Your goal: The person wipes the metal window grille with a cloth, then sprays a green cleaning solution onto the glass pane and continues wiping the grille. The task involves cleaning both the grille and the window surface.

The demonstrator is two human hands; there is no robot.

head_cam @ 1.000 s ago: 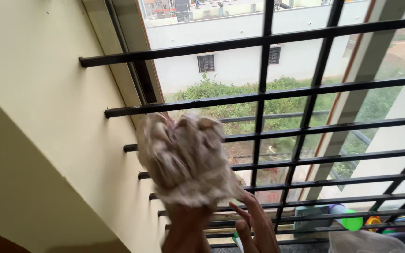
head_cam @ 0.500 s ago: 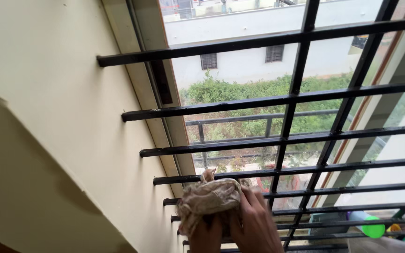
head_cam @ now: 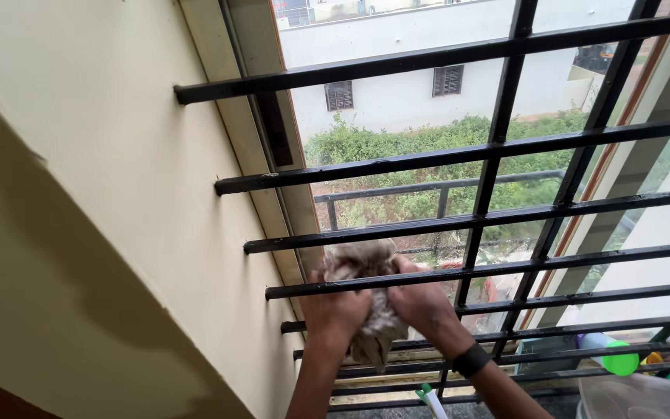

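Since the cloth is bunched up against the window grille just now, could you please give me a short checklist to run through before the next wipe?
1. Left hand on the cloth: ok, it grips the left side of the bundle.
2. Right hand on the cloth: ok, it clasps the right side.
3. Cloth against a grille bar: ok, the bundle is pressed behind and around it.
4. Loose cloth hanging: not ok, a tail dangles below the hands.
5. Grille bars clean: cannot tell, the dark metal shows no clear dust.
6. Spray bottle within reach: ok, its nozzle stands just below the arms.
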